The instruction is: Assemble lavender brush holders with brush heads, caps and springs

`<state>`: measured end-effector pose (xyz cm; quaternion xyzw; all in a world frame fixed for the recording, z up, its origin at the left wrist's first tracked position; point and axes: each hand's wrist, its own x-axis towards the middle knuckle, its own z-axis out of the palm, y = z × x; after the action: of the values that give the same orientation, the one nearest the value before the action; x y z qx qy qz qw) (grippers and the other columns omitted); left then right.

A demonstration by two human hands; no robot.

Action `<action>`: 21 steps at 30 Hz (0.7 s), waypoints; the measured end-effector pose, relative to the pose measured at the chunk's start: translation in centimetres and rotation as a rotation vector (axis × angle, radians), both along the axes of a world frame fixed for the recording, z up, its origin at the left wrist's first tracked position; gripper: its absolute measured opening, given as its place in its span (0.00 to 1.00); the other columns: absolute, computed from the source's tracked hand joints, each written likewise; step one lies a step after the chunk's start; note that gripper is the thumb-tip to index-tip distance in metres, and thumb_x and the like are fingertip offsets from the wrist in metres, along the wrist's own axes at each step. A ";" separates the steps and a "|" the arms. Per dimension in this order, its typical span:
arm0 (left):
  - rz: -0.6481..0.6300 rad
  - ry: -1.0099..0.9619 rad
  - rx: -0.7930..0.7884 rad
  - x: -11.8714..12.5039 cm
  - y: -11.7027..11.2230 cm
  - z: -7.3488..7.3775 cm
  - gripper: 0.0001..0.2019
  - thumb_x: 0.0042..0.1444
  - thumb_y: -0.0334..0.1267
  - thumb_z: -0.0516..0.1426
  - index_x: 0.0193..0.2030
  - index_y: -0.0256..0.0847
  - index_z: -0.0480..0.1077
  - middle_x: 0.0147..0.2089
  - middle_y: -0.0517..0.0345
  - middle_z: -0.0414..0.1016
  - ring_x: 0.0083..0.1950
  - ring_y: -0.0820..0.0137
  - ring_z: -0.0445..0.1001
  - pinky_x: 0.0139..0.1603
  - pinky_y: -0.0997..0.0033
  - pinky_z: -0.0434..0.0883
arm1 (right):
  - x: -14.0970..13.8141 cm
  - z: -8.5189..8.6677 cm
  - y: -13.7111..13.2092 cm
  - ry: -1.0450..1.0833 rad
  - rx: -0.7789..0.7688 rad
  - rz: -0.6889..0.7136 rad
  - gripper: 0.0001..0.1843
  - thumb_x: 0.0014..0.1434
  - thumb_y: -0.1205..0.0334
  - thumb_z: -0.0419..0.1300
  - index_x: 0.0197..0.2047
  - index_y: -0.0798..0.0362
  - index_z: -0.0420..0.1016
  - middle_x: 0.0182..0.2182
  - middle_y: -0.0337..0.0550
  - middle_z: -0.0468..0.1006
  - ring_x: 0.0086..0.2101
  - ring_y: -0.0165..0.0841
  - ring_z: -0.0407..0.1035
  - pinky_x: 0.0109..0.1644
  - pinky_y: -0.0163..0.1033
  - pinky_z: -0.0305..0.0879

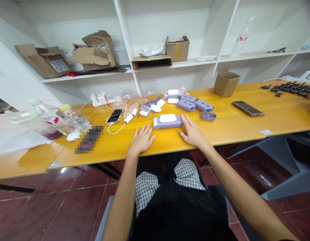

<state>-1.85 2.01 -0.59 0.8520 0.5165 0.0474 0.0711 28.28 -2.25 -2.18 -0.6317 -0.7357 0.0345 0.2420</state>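
My left hand (141, 143) and right hand (193, 133) lie flat on the bench (114, 144), gripping nothing. Between them sits the device (168, 123), seemingly assembled; the shells (204, 105) behind look unassembled.

You sit in what looks like a workshop. Your long yellow wooden table (167, 139) holds loose purple plastic shells (204, 105) and small white plastic parts (155, 108); open brown cardboard boxes (178, 51) sit on white shelves (255, 57).

Two white-topped purple units (168, 122), three perforated purple sleeves (204, 106), one short purple ring (208, 118), five cardboard boxes (225, 85), two phones (247, 108) (pixelated item (89, 139) not counted).
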 end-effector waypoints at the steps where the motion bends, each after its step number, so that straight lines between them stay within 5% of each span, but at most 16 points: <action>1: 0.006 0.023 0.003 0.1 -0.1 0.1 0.35 0.76 0.55 0.41 0.82 0.40 0.52 0.85 0.50 0.44 0.86 0.51 0.43 0.83 0.35 0.43 | 0.0 0.0 -0.1 0.019 0.029 0.018 0.46 0.70 0.51 0.55 0.84 0.50 0.41 0.82 0.56 0.45 0.78 0.56 0.48 0.78 0.68 0.53; 7: 0.011 0.092 0.022 0.1 -0.3 0.3 0.35 0.76 0.55 0.39 0.83 0.41 0.50 0.85 0.52 0.44 0.86 0.53 0.42 0.84 0.38 0.44 | 0.3 -0.5 1.5 0.044 0.072 0.090 0.47 0.67 0.50 0.60 0.83 0.48 0.47 0.81 0.56 0.48 0.78 0.59 0.47 0.78 0.66 0.53; 11: 0.022 0.092 0.015 0.1 -0.3 0.3 0.35 0.76 0.55 0.39 0.83 0.39 0.50 0.85 0.52 0.44 0.86 0.54 0.42 0.84 0.39 0.43 | -0.1 0.1 4.0 -0.020 0.096 0.261 0.46 0.68 0.51 0.61 0.83 0.44 0.47 0.77 0.54 0.59 0.76 0.56 0.52 0.78 0.65 0.55; 15: 0.032 0.085 0.009 0.2 -0.4 0.4 0.35 0.76 0.55 0.40 0.83 0.40 0.50 0.85 0.52 0.45 0.86 0.54 0.43 0.84 0.40 0.43 | -0.9 1.5 6.4 -0.145 0.119 0.338 0.43 0.69 0.52 0.60 0.82 0.44 0.51 0.72 0.53 0.68 0.68 0.57 0.62 0.73 0.63 0.61; 21: 0.029 0.084 0.011 0.1 -0.4 0.3 0.34 0.76 0.55 0.40 0.83 0.42 0.51 0.85 0.52 0.46 0.86 0.55 0.43 0.84 0.40 0.43 | -0.1 4.6 9.9 -0.407 -0.033 0.329 0.54 0.61 0.44 0.69 0.82 0.48 0.50 0.63 0.58 0.78 0.58 0.62 0.70 0.64 0.61 0.66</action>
<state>-1.79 1.63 -0.27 0.8461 0.5309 0.0154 0.0441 28.22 7.65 2.39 -0.5014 -0.8614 -0.0424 0.0696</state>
